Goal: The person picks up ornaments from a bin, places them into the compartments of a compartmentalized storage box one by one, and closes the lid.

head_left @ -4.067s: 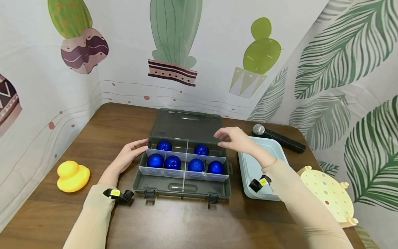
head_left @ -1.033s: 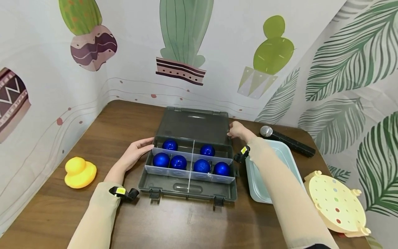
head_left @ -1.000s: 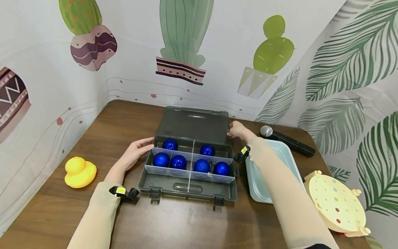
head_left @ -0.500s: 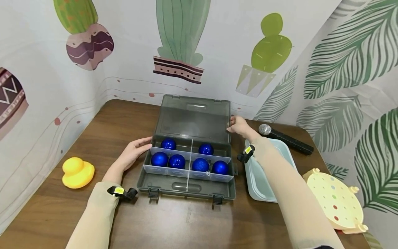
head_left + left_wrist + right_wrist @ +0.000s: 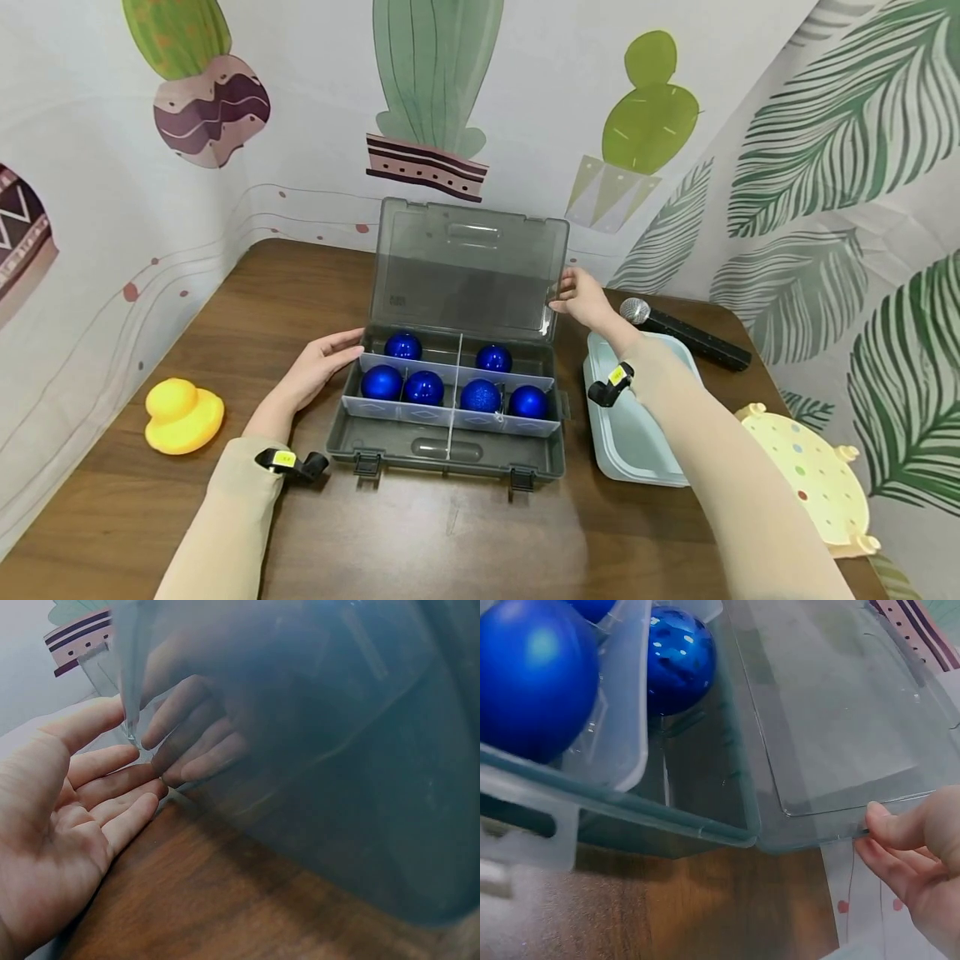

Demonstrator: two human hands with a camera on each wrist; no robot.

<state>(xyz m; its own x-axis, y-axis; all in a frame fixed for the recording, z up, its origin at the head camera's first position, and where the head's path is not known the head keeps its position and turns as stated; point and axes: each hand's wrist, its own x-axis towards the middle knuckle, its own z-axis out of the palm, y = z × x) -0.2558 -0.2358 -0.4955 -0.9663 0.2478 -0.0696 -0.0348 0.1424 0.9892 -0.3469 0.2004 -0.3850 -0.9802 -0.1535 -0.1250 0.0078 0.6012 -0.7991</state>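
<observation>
A grey see-through plastic storage box point(image 5: 390, 437) stands on the table in the head view. Clear dividers point(image 5: 397, 410) split it, and several blue balls point(image 5: 382, 383) sit in its back and middle rows; the front row holds none. Its hinged lid point(image 5: 465, 283) leans back, raised at a slant. At the lid's right edge my right hand point(image 5: 588, 300) pinches the rim between thumb and fingers, also plain in the right wrist view point(image 5: 922, 859). My left hand point(image 5: 315, 371), fingers nearly straight, touches the box's left wall; the left wrist view shows its fingertips against the plastic point(image 5: 300, 750).
A yellow rubber duck point(image 5: 183, 417) sits at the left of the table. Right of the box are a light blue tray point(image 5: 600, 417), partly under my right forearm, a microphone point(image 5: 686, 335) behind it, and a cream dotted round item point(image 5: 813, 475). A printed cloth hangs behind.
My right hand, earlier in the air by the lid, has taken its right edge and swung the lid upward from lying back. My left hand keeps its place at the box; the balls stay put.
</observation>
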